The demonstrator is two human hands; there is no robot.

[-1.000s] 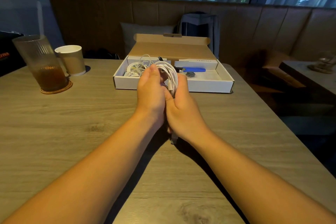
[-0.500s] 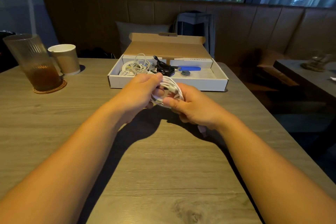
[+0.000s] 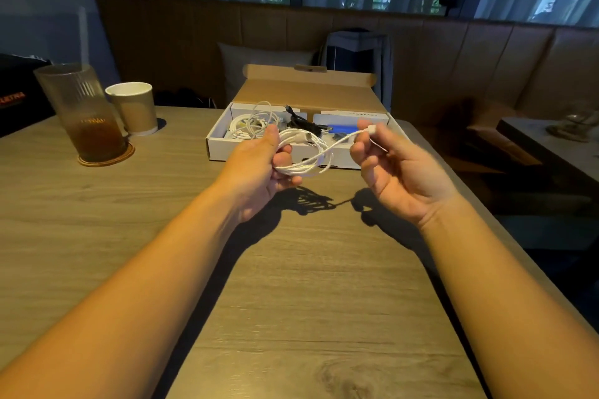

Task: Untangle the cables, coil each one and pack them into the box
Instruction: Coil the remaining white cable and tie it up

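Hovering above the middle of the grey wood-grain worktop (image 3: 291, 269), the left hand (image 3: 256, 168) grips a loosely coiled thin white cable (image 3: 308, 155), while the right hand (image 3: 398, 172) pinches that cable's white plug end (image 3: 371, 130) between thumb and fingertips. Beyond them, by the far edge, the open white cardboard box (image 3: 220, 147) holds another white cable (image 3: 256, 120), a black cable (image 3: 299, 121) and a blue object (image 3: 343, 129). Towards the far left corner stand a ribbed glass of amber drink (image 3: 81, 113) and a pale paper cup (image 3: 134, 108).
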